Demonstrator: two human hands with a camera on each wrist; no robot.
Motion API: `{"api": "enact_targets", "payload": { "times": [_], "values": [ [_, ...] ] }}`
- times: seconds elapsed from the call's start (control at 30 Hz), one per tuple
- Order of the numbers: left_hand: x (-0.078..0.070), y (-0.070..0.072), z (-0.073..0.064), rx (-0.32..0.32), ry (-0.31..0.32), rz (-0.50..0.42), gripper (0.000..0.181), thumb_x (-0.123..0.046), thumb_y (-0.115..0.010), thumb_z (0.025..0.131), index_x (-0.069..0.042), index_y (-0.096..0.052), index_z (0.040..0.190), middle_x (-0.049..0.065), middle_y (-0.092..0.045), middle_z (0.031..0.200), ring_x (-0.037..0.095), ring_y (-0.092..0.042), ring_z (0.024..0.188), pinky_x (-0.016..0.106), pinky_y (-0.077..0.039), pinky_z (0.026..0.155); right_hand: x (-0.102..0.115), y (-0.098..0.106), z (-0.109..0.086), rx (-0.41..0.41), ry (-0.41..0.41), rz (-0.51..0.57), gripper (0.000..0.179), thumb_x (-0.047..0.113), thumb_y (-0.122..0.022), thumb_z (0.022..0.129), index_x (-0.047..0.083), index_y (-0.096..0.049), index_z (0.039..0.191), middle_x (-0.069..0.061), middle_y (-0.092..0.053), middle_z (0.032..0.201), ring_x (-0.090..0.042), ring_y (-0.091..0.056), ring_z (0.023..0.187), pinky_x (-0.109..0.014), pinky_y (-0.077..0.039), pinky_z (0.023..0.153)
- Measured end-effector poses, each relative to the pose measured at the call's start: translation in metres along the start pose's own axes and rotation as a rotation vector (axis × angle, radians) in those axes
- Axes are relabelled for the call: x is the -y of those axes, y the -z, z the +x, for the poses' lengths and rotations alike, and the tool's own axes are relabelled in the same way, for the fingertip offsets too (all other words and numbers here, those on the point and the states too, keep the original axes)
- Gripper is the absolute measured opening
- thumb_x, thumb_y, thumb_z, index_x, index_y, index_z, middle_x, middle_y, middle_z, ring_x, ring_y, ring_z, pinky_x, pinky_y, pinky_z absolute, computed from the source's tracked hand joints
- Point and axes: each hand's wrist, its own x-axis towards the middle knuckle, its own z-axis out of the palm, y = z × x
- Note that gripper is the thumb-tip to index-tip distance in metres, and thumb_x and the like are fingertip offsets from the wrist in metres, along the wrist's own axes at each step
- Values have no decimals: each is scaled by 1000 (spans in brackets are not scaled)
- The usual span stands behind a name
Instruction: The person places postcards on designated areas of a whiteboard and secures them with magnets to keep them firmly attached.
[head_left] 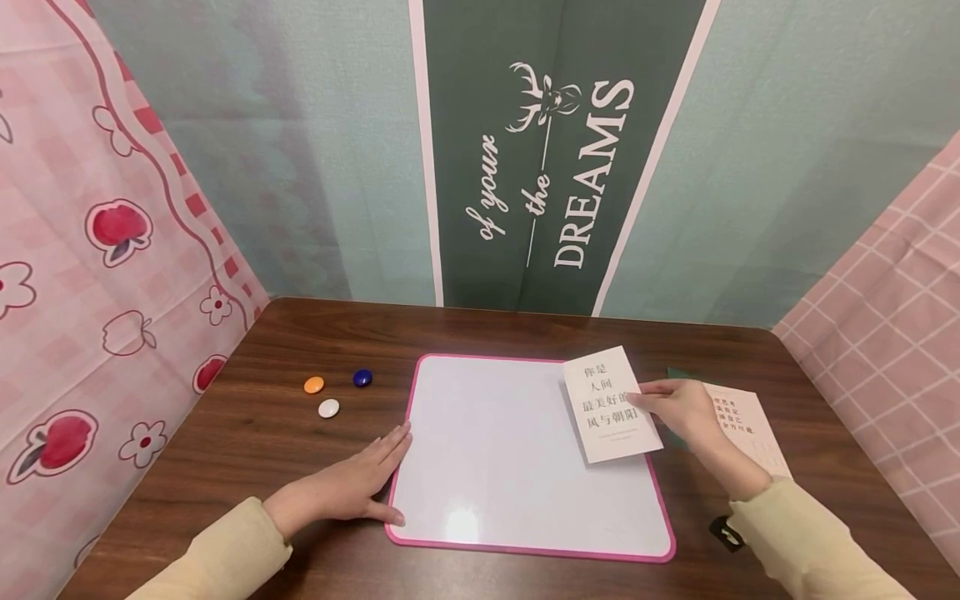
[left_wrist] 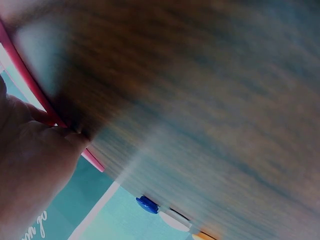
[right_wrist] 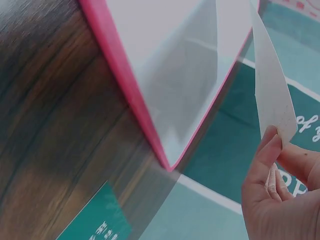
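Note:
A whiteboard (head_left: 495,467) with a pink rim lies flat on the wooden table. My left hand (head_left: 352,479) rests at its left edge, fingers fairly straight and thumb over the rim. In the left wrist view that hand (left_wrist: 35,155) touches the pink edge. A white card (head_left: 600,437) with Chinese writing is pinched at its right edge between the thumb and fingers of my right hand (head_left: 682,408). It hangs over the board's upper right part. The right wrist view shows the card (right_wrist: 272,85) raised above the board, nearly edge-on.
Left of the board lie an orange round magnet (head_left: 313,385), a blue one (head_left: 363,377) and a white one (head_left: 328,408). Another printed card (head_left: 750,417) overlaps a green card (head_left: 678,372) at the right. A small black object (head_left: 726,533) sits by the right sleeve.

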Motion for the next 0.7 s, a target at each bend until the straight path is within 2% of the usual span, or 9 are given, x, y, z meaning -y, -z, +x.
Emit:
{"api": "enact_targets", "payload": {
  "times": [0.2, 0.47, 0.7],
  "values": [
    [-1, 0, 0, 0, 0, 4, 107, -53, -72, 87, 11, -20, 156, 30, -12, 167, 46, -22, 153, 58, -28, 121, 8, -9, -4, 18, 10, 4, 42, 15, -72, 93, -16, -65, 120, -30, -73, 105, -17, -70, 74, -34, -62, 70],
    [0, 0, 0, -6, -7, 11, 107, -54, -71, 87, 11, -20, 156, 30, -12, 166, 46, -22, 152, 58, -28, 121, 19, -18, -7, 37, 0, 17, 43, 16, -74, 92, -14, -65, 121, -29, -73, 105, -18, -67, 75, -31, -58, 67],
    [2, -1, 0, -11, -10, 12, 108, -55, -71, 87, 11, -20, 156, 30, -13, 166, 47, -23, 152, 59, -29, 120, 29, -30, -8, 60, 1, 58, 42, 14, -76, 90, -14, -66, 120, -29, -74, 107, -20, -74, 78, -37, -64, 77]
  ]
}}
